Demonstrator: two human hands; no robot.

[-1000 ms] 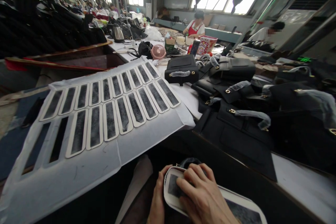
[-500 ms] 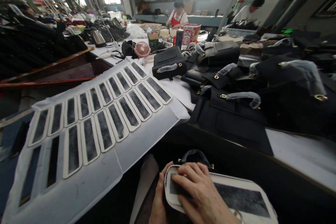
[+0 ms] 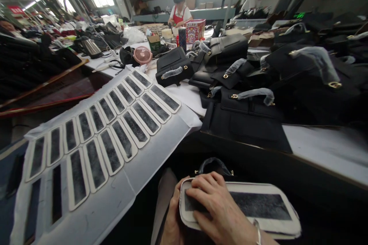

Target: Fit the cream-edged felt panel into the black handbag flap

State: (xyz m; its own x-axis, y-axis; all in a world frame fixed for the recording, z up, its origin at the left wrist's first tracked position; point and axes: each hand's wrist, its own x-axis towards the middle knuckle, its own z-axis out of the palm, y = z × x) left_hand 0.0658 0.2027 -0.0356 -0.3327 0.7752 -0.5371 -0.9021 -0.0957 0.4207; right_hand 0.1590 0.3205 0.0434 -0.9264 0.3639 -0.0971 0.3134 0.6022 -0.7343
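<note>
A cream, rounded base panel (image 3: 261,204) with a dark strip down its middle lies face up on a black handbag in my lap. The bag's plastic-wrapped handle (image 3: 214,162) with gold fittings shows just beyond it. My left hand (image 3: 173,214) wraps round the left end of the bag and panel, its lower fingers hidden. Over the panel's left part lies my right hand (image 3: 214,201), fingers spread and pressing on the surface. To the left, several matching cream panels (image 3: 77,178) lie in two rows on a white sheet (image 3: 112,203).
Black handbags (image 3: 244,118) with wrapped handles are heaped on the table to the right. A pink fan (image 3: 142,55), a metal kettle (image 3: 91,48) and a patterned box (image 3: 194,30) stand farther back. A person in a red apron (image 3: 178,13) sits at the far side.
The view has turned slightly to the right, so the surroundings sit farther left. The bag and panel have tilted a little more level; both hands keep nearly the same places on them.
</note>
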